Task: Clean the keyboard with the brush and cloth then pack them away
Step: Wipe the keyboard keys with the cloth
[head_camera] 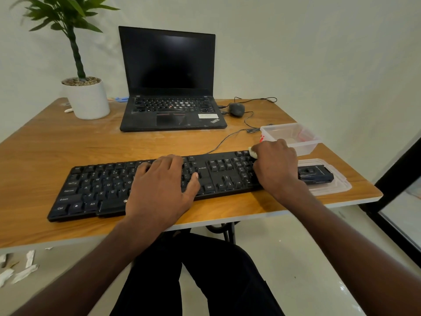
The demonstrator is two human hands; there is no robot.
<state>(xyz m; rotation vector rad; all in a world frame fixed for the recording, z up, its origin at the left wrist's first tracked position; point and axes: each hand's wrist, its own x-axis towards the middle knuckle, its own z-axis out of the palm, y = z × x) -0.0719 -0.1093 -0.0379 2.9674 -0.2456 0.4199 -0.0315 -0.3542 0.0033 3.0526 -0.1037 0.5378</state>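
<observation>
The black keyboard (159, 185) is laid on the wooden bench (68, 151). It is pressed flat at mid-length by the left hand (161, 190), fingers spread. A white cloth (252, 153) is gripped by the right hand (276, 165) over the number pad. A dark brush (315, 174) is seen on a clear lid (335, 188) just beside the keyboard's right end.

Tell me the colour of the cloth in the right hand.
White or cream; a small corner of the cloth shows above the right hand, seen in the head view.
</observation>
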